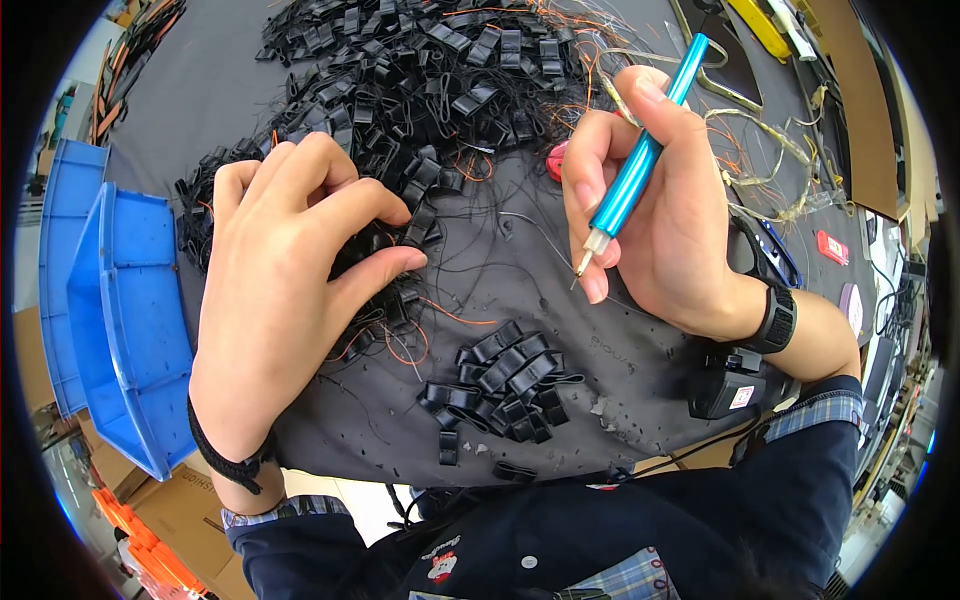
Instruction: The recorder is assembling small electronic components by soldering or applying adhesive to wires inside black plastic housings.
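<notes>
My left hand (pixel 285 235) rests on the big pile of black loops (pixel 415 80), which look like small folded bands with fine black threads. Its thumb and forefinger are apart, and nothing shows between them; the other fingers curl into the pile. My right hand (pixel 665 190) holds a shiny blue pen-shaped tool (pixel 635 180) above the grey cloth. The tool slants, its white tip with a thin metal point aimed down and left. Nearer to me, between the hands, lies a smaller heap of black loops (pixel 510 370), apart from both.
Blue plastic bins (pixel 130 330) stand at the left. A black device (pixel 725 390) sits below my right wrist. Farther right lie blue-handled pliers or cutters (pixel 780 250) and a red piece (pixel 832 248). Orange wires (pixel 405 345) and dark scraps are strewn over the grey cloth (pixel 360 440).
</notes>
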`<state>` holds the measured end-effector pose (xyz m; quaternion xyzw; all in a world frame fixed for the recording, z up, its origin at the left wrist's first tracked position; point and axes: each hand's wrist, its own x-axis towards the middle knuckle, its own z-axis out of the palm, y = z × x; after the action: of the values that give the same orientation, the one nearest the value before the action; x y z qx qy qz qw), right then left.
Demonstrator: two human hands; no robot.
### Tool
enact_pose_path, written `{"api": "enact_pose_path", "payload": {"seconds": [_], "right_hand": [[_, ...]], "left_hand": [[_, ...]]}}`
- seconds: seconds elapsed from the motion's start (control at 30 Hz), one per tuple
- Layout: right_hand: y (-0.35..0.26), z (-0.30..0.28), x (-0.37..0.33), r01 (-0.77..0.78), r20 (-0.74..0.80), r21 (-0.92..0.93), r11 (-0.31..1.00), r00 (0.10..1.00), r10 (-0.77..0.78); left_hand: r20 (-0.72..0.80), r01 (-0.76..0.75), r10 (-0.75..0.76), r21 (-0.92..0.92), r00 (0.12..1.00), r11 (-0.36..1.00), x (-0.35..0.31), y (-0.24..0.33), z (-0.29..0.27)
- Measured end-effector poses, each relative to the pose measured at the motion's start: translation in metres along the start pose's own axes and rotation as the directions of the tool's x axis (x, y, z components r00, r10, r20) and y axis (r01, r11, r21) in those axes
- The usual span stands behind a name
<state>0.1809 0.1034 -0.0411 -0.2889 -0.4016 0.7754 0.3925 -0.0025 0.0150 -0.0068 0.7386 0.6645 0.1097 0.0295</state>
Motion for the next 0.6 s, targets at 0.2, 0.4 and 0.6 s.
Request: {"api": "enact_pose_path", "payload": {"seconds": [0.2,0.4,0.6], "right_hand": [[-0.003,0.002,-0.001,-0.011,-0.002,0.018,1.000,1.000,0.011],[-0.002,0.001,-0.001,0.126,0.091,-0.266,0.956,0.990,-0.105],[-0.001,0.012,-0.008,0.204,0.172,-0.633,0.747,0.978,-0.121]], "left_hand": [[0.139,-0.192,0.230,-0.242,0.963,0.951,0.000,0.016,0.000],[0.071,-0.196,0.204,-0.104,0.976,0.975,0.002,0.007,0.006],[0.076,-0.175,0.185,-0.117,0.980,0.978,0.000,-0.004,0.008]]}}
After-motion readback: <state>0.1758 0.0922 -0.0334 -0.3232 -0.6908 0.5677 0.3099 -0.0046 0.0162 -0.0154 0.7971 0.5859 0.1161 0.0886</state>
